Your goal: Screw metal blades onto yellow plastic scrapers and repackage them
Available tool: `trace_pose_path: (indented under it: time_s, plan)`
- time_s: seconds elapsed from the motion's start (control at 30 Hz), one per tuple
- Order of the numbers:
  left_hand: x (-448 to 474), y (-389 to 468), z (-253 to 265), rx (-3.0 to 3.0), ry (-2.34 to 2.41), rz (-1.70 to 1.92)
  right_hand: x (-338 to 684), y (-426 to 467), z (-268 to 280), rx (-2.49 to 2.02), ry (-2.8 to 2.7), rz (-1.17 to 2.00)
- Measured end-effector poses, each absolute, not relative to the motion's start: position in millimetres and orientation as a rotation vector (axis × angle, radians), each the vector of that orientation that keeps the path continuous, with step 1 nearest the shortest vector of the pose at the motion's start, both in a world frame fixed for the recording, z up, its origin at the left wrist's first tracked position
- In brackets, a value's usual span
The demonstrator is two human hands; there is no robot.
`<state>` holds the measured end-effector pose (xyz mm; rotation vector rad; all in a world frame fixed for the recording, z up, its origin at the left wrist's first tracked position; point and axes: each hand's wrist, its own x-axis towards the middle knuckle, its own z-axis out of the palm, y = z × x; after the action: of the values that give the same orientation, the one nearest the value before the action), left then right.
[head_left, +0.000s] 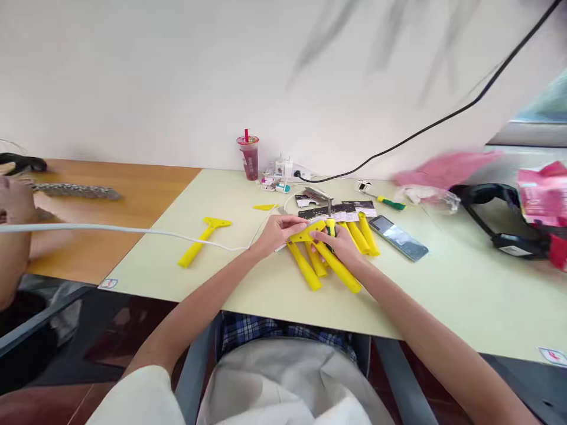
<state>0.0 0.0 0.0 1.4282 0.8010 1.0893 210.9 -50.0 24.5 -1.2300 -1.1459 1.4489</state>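
Observation:
My left hand (275,235) pinches the head of a yellow scraper (340,270) whose handle slants down to the right. My right hand (342,243) is closed on a screwdriver (330,224) with a yellow and green handle, its shaft pointing up. The right thumb also presses on the scraper's head. Beneath and beside the hands lie several more yellow scrapers (303,268), some with black and white cards (359,207). One separate scraper (195,247) lies to the left. My right fingers are partly hidden behind the tool.
Behind stand a red drink cup (250,159) and a power strip (283,171) with plugs. On the right are a phone (399,237), another screwdriver (387,202) and a black headset (500,230). A white cable (133,230) crosses the left side. Another person's hand (18,200) is far left.

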Motion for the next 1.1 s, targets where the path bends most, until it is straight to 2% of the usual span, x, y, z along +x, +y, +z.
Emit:
trace_pose_path:
  time_s: [0.57, 0.97, 1.1]
  plan:
    - [-2, 0, -1, 1.441, 0.700, 1.106, 215, -48, 15, -1.154, -1.129, 1.483]
    - [-2, -2, 2, 1.454, 0.761, 1.104, 212, -49, 19, -1.188, -1.143, 1.462]
    - [-11, 10, 2, 1.474, 0.844, 1.207, 213, -49, 18, -1.175, -1.141, 1.450]
